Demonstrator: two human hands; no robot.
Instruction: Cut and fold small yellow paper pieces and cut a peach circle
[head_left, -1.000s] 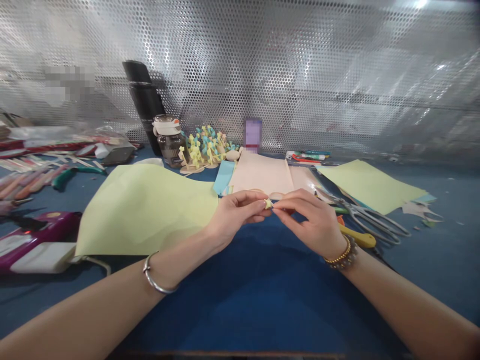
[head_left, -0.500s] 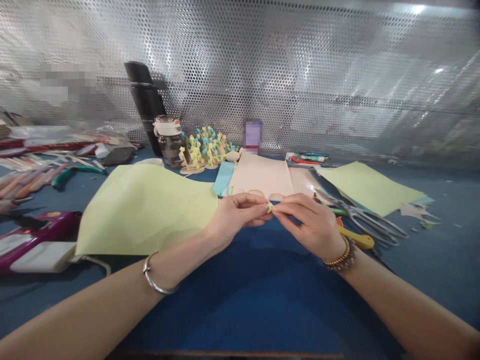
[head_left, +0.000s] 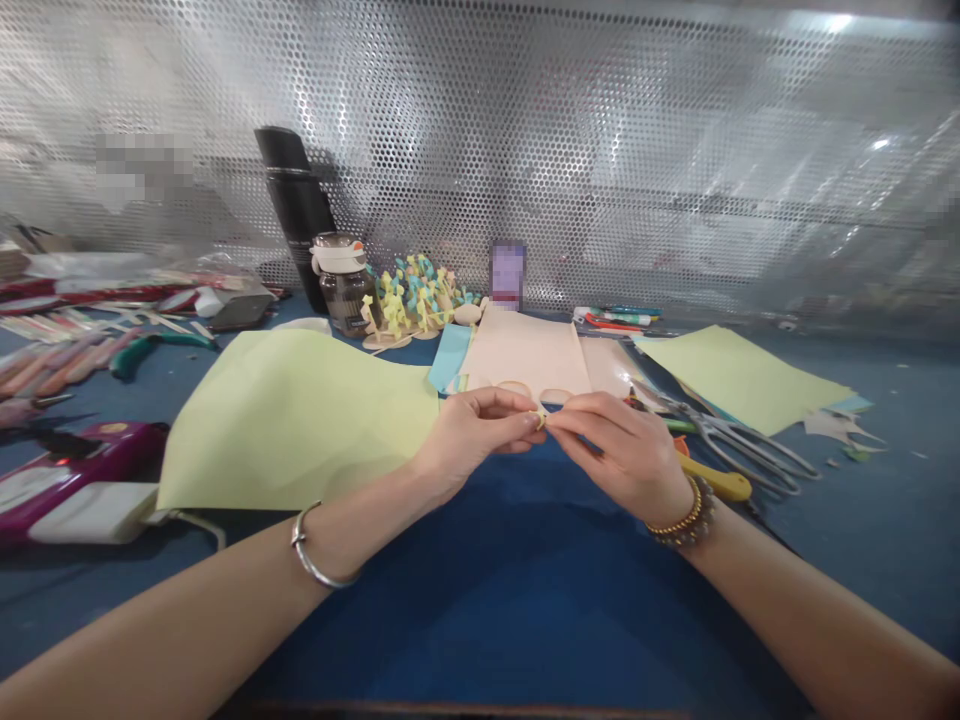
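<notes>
Between my two hands, near the middle of the view, is a small yellow piece (head_left: 540, 420). My left hand (head_left: 469, 440) pinches it between thumb and forefinger. The fingertips of my right hand (head_left: 626, 450) close on its other side, the thumb and fingers pressed together. Much of the piece is covered by the fingertips, so its shape is hard to make out. Beyond the hands lies a pale pink sheet (head_left: 529, 350). A large light green sheet (head_left: 300, 420) spreads out beside my left forearm.
Scissors (head_left: 739, 440) and a yellow-handled tool (head_left: 716, 480) lie right of my right hand. More green paper (head_left: 742, 375) is behind them. A jar (head_left: 346, 290), black flask (head_left: 296, 215) and small yellow and blue flowers (head_left: 420, 295) stand at the back. A purple device (head_left: 112, 450) lies left.
The view has shifted very slightly, so things appear a little farther right. Both hands keep nearly the same pose around the small yellow piece.
</notes>
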